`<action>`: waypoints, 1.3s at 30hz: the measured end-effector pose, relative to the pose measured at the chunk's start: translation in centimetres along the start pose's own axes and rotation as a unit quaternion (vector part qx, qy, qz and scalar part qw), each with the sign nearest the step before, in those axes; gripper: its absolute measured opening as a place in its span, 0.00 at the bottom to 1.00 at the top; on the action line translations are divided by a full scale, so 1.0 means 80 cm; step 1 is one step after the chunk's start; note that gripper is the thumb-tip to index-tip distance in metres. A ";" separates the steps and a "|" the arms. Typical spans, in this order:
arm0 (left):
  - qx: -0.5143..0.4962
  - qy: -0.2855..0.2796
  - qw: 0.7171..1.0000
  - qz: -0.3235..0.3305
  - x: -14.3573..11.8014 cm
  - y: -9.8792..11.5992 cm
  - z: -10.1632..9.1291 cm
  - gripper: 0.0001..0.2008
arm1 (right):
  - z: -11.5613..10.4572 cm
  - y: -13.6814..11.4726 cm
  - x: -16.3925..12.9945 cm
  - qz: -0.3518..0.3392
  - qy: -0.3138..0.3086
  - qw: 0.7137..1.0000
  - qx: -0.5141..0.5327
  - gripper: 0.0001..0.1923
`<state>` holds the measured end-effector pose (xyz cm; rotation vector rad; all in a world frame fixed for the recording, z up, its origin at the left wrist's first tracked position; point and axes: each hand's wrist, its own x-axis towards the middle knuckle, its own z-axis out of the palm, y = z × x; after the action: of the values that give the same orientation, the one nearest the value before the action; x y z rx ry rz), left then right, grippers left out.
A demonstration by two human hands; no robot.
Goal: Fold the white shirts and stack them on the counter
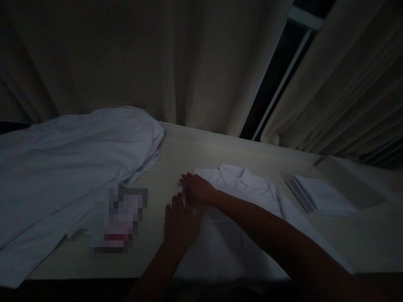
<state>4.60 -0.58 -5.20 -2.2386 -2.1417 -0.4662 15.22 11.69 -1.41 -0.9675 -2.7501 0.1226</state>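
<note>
A white collared shirt (226, 239) lies spread on the table before me, its collar toward the far side and its lower edge at the near table edge. My right hand (197, 188) rests flat on the shirt's left shoulder area, fingers stretched to the left. Just below it, my left hand (181, 218) lies along the shirt's left side with fingers extended and pointing away from me. Neither hand grips anything. My right forearm crosses over the shirt and hides part of its front.
Several white garments (78, 159) lie heaped on the left. A blurred-out flat item (122, 218) sits beside them. On the right are a folded white cloth stack (324, 195) and a flat greyish panel (349, 182). Curtains (208, 63) hang behind the table (176, 147).
</note>
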 end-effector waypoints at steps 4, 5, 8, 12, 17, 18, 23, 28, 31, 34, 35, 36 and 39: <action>0.011 0.001 1.000 -0.008 -0.006 -0.007 -0.004 0.43 | 0.012 0.006 -0.030 0.068 -0.033 0.997 0.001 0.28; 0.015 0.000 1.000 -0.005 -0.009 -0.011 -0.005 0.43 | 0.012 0.006 -0.031 0.079 -0.034 0.996 0.002 0.28; 0.024 -0.013 1.000 0.015 -0.017 -0.027 -0.005 0.45 | 0.004 0.002 -0.028 0.095 -0.042 0.995 0.005 0.28; 0.020 -0.042 0.999 0.023 -0.019 -0.044 0.001 0.47 | -0.029 -0.010 -0.060 0.158 0.043 0.986 0.006 0.29; 0.007 -0.072 0.997 0.012 -0.010 -0.045 -0.005 0.49 | -0.071 -0.010 -0.228 0.247 0.148 0.958 -0.003 0.28; 0.014 -0.056 0.998 0.006 -0.008 -0.040 -0.010 0.50 | -0.075 -0.008 -0.272 0.262 0.159 0.952 -0.018 0.27; 0.021 0.085 0.988 0.127 -0.012 0.032 -0.028 0.42 | -0.066 0.008 -0.455 0.391 0.255 0.880 -0.089 0.25; -0.022 0.022 0.952 0.305 -0.040 0.126 0.005 0.33 | -0.052 0.000 -0.522 0.445 0.306 0.832 -0.127 0.23; -0.012 -0.030 0.940 0.339 -0.050 0.148 0.024 0.31 | -0.063 -0.012 -0.525 0.441 0.285 0.842 -0.126 0.23; 0.003 -0.053 0.937 0.345 -0.049 0.150 0.026 0.30 | -0.078 -0.021 -0.519 0.428 0.243 0.862 -0.121 0.21; 0.007 -0.057 0.937 0.344 -0.048 0.149 0.025 0.30 | -0.081 -0.022 -0.517 0.425 0.228 0.868 -0.117 0.20; 0.012 -0.061 0.937 0.344 -0.047 0.150 0.023 0.30 | -0.084 -0.023 -0.515 0.424 0.215 0.872 -0.112 0.20; 0.026 -0.070 0.938 0.340 -0.048 0.153 0.018 0.30 | -0.087 -0.020 -0.508 0.457 0.180 0.865 -0.099 0.16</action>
<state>16.80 -4.79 -5.01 -2.8219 -1.2445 -0.2171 46.74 -14.99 -1.78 -2.0309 -1.7866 -0.1795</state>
